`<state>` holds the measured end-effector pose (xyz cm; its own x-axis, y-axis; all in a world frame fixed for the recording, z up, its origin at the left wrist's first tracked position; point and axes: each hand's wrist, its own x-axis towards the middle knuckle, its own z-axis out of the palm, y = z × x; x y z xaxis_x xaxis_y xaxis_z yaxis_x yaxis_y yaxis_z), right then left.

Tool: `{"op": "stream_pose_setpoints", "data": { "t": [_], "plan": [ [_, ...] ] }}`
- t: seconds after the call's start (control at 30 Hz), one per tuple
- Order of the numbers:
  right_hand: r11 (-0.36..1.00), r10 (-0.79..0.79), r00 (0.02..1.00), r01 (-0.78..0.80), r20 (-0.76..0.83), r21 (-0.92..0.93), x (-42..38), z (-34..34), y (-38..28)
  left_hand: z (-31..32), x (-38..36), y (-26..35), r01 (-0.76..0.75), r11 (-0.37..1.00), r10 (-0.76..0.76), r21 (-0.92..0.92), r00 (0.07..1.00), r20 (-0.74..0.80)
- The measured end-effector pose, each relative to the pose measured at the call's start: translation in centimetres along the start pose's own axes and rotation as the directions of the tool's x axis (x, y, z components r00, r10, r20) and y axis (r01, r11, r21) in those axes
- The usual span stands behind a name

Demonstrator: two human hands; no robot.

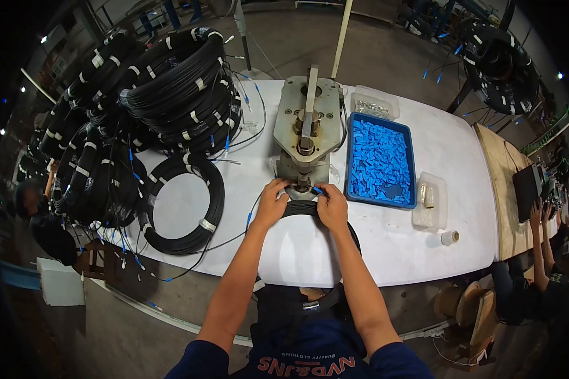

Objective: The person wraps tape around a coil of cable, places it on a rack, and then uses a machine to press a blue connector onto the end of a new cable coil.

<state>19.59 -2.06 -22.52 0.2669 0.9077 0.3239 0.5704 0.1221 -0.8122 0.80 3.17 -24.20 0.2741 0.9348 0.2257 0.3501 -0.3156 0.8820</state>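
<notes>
In front of me stands a metal press (pixel 306 120) with an upright lever. My left hand (pixel 272 201) is at the left of the press's base, its fingers pinched together under the press head; what they hold is hidden. On the right side of the base, my right hand (pixel 332 206) pinches a small blue connector (pixel 318 189) between thumb and fingers. Between my wrists a coil of black cable (pixel 302 208) lies against the front of the press, partly over the table edge toward my lap. A thin cable with a blue connector (pixel 249 218) runs beside my left forearm.
Left on the white table (pixel 449 132) are a single black cable coil (pixel 184 243) and tall stacks of coils (pixel 171 95). A blue tray (pixel 415 183) of blue pieces and clear boxes (pixel 437 218) stand right, near a small roll (pixel 449 238). People work at both sides.
</notes>
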Motion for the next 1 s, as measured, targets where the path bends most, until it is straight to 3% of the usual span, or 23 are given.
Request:
{"op": "stream_pose_setpoints", "data": {
  "t": [0.37,0.57,0.7,0.73,0.87,0.93,1.0],
  "plan": [
    [0.999,0.048,0.998,-0.048,-0.048,0.013,-0.2,0.0,-0.8,-0.4,-0.3,1.2,0.081,0.997,-0.081,-0.01,0.996,0.039],
    [0.997,0.051,0.999,-0.052,-0.018,-0.062,0.4,-0.1,-1.0,-0.1,-0.3,0.6,0.047,0.999,-0.047,0.015,0.999,0.017],
    [0.978,-0.061,0.995,0.075,0.078,-0.195,1.6,-0.2,0.0,-0.1,-0.2,1.1,0.096,0.995,-0.096,0.005,0.995,0.018],
    [0.953,-0.106,0.987,0.135,0.118,-0.272,1.9,-0.4,-0.2,0.1,-0.2,0.8,0.071,0.997,-0.071,0.008,0.997,-0.011],
    [0.952,-0.111,0.983,0.147,0.144,-0.27,2.4,0.2,-1.5,0.2,-0.2,0.7,-0.048,0.997,0.052,0.056,0.996,-0.074],
    [0.99,0.111,0.982,-0.096,0.152,-0.105,1.7,1.1,-1.2,0.2,0.1,0.8,-0.013,1.0,0.015,0.024,0.998,-0.064],
    [0.992,0.052,0.994,-0.041,0.095,-0.121,1.0,1.3,-1.4,0.0,0.5,1.1,0.022,1.0,-0.023,-0.004,0.998,-0.056]
  ]
}}
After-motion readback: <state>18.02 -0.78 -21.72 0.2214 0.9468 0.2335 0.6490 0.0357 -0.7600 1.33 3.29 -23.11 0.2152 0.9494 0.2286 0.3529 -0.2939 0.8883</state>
